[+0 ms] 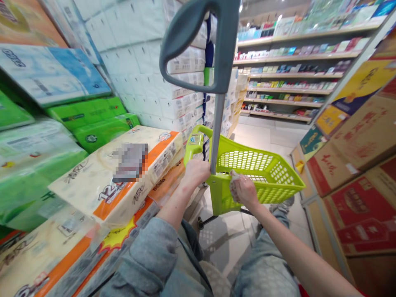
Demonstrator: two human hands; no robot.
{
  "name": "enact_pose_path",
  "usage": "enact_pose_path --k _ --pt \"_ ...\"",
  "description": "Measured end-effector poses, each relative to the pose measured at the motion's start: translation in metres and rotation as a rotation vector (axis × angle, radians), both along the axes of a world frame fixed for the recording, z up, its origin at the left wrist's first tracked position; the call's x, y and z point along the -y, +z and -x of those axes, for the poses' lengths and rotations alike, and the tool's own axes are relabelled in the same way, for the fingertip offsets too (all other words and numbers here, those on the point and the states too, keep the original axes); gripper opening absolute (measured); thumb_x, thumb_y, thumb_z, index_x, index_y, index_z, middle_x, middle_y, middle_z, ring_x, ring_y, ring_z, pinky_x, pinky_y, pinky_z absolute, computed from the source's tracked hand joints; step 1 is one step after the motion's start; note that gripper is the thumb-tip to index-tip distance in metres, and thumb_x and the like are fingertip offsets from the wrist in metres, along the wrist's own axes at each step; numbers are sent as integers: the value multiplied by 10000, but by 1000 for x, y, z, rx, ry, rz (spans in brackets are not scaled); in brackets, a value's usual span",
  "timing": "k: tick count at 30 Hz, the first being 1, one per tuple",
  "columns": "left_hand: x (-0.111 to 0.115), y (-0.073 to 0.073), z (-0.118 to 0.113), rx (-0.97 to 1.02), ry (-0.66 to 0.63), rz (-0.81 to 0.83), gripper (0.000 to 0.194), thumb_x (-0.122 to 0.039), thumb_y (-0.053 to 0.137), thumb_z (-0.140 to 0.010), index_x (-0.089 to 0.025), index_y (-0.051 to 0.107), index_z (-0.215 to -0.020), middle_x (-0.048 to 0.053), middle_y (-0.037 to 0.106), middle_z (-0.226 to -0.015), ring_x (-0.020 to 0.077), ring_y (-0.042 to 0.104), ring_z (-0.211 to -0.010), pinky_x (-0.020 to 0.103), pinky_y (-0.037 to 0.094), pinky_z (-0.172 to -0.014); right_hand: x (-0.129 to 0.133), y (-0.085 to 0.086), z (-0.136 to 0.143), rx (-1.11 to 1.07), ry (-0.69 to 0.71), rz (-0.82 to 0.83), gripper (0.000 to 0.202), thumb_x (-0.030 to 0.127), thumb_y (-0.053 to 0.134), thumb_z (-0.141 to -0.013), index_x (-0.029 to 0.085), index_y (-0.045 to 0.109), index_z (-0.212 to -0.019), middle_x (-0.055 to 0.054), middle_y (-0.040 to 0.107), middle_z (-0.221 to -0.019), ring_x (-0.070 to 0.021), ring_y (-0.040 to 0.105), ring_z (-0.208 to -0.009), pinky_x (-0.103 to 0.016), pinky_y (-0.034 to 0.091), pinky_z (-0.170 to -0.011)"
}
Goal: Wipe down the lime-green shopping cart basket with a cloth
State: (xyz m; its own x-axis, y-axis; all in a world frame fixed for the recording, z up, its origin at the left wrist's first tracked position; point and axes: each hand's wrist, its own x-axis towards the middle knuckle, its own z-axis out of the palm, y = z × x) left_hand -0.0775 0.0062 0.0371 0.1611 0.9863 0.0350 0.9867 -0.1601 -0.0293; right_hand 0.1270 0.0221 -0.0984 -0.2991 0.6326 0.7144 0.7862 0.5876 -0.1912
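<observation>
- Basket (262, 165) of lime-green perforated plastic, the thing being handled: it stands on a wheeled base on the pale tiled floor (261, 132), right before the person's legs, which probably keeps its near end within reach of both hands.
- The left hand (198, 170) is curled closed on the basket's near corner, beside the foot of a straight grey metal pole (218, 132); its fingertips are hidden. This looks like a steadying hold, sensible on something that can roll.
- The right hand (246, 190) is bent shut around a crumpled pale cloth (234, 192), bunched at the near rim, perhaps so that fabric rather than bare fingers meets the plastic.
- A dark-grey plastic loop handle (227, 53) tops the pole, well above both hands, and neither holds it; gripping low likely gives closer control of the rim.
- A pixelated flat grey object (131, 163) lies on a cream-and-orange plastic-wrapped pack (83, 175), whose flat top supports it, leaving both hands free.
</observation>
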Motion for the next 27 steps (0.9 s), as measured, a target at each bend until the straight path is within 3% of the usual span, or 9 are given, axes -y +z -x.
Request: enact_pose_path --k 5,11,13,16,22,24,27 --pt "-4 -3 0 -52 -43 -82 293 -227 432 -805 -156 711 -857 130 696 -782 245 655 -809 313 471 -672 8 21 29 -80 -76 156 418 310 221 -941 155 603 -868 -94 633 -841 -186 556 -816 -302 392 -763" --pt "-9 -3 2 -59 -30 -87 316 -233 406 -820 -146 700 -898 141 698 -828 252 652 -819 328 473 -697 -2 70 54 7 -200 612 451 374 258 -926 187 654 -821 -85 678 -826 -192 605 -747 -270 366 -638" --pt "-8 -4 0 -54 -24 -88 320 -245 399 -829 -147 697 -893 138 698 -836 252 652 -822 333 474 -705 -4 81 64 11 -221 693 454 388 276 -920 189 664 -792 -87 679 -798 -193 608 -724 -269 356 -618" --pt "-7 -5 -2 -42 -26 -107 344 -263 375 -842 -151 699 -871 133 699 -815 259 655 -812 336 481 -685 2 80 82 -86 -282 605 478 377 245 -929 176 657 -791 -94 663 -755 -185 590 -695 -278 359 -637" --pt "-2 -5 -5 -24 -10 -114 332 -223 386 -819 -151 703 -883 135 697 -794 258 660 -805 338 489 -671 22 33 92 -286 -219 42 385 295 244 -931 139 584 -1024 -113 606 -937 -211 509 -924 -357 353 -835" --pt "-2 -5 -5 -26 -7 -120 321 -214 396 -812 -154 704 -885 132 698 -787 254 661 -800 331 489 -663 19 28 89 -252 -204 22 382 296 252 -928 129 589 -992 -115 604 -915 -209 509 -902 -348 354 -817" --pt "-3 -7 -6 -24 -4 -132 309 -211 409 -808 -164 706 -875 125 699 -782 246 664 -793 322 489 -662 9 39 84 -196 -224 141 434 313 224 -939 136 610 -849 -85 619 -773 -173 531 -732 -286 346 -692"
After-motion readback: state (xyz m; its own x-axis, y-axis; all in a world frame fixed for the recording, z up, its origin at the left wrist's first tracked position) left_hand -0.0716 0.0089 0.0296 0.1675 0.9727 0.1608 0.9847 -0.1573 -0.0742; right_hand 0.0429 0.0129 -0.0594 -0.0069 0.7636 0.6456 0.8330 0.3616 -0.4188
